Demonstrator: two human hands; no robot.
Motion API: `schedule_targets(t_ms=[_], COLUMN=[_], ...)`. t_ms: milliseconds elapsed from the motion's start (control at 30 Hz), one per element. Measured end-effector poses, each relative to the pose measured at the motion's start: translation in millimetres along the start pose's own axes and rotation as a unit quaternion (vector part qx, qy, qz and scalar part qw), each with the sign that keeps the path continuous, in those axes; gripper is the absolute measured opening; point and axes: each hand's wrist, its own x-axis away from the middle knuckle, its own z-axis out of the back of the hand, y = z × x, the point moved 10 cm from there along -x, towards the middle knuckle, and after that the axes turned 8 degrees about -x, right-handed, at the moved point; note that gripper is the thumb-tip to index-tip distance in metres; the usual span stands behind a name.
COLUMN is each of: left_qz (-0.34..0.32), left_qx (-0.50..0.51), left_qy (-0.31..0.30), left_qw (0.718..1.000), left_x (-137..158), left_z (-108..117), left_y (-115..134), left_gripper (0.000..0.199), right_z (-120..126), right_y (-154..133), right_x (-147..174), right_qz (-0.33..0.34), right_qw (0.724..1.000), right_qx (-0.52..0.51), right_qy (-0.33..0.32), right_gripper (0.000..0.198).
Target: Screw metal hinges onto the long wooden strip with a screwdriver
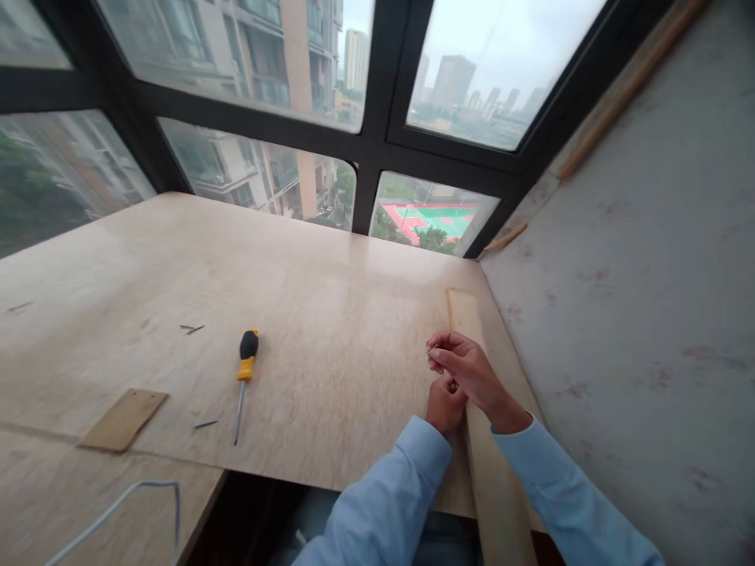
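My right hand point(465, 369) is closed in a pinch, with a small metal screw point(430, 352) showing at the fingertips. Just below it, my left hand point(445, 406) is curled shut near the edge of a long wooden board point(469, 314); whatever it grips is hidden. The board lies along the right side of the pale tabletop point(330, 314), under my right forearm. Away to the left, a screwdriver point(245, 369) with a black and yellow handle lies with its tip toward me.
Loose screws point(192, 328) lie left of the screwdriver, with another screw point(206, 424) nearer me. A thin brown plate point(125, 420) with small holes and a white cable point(135, 485) are at left. Dark-framed windows stand behind; a papered wall point(625, 299) borders the right.
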Motion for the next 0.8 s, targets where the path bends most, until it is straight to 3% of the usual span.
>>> schedule_targets(t_ms=[133, 267, 367, 567, 800], left_qz=[-0.028, -0.011, 0.007, 0.024, 0.022], left_qx=[-0.018, -0.004, 0.029, 0.048, 0.048], left_qy=[-0.011, -0.013, -0.013, 0.002, -0.015], left_qw=[0.999, 1.0, 0.999, 0.999, 0.999], left_x=[1.3, 2.8, 3.9, 4.9, 6.5], left_z=[-7.3, -5.2, -5.2, -0.9, -3.7], left_y=[-1.0, 1.7, 2.1, 0.3, 1.9], left_gripper=[0.009, 0.016, 0.027, 0.059, 0.061], right_z=[82.8, 127.9, 133.6, 120.8, 113.4], right_y=[-4.6, 7.0, 15.2, 14.4, 6.6], right_x=[25.7, 49.0, 58.1, 60.6, 61.1], right_qz=[0.063, 0.087, 0.103, 0.139, 0.165], right_qw=[0.989, 0.97, 0.96, 0.94, 0.928], right_qx=[0.044, 0.117, 0.166, 0.255, 0.294], right_qy=[0.124, 0.196, 0.201, 0.177, 0.159], right_gripper=[0.022, 0.024, 0.021, 0.015, 0.012])
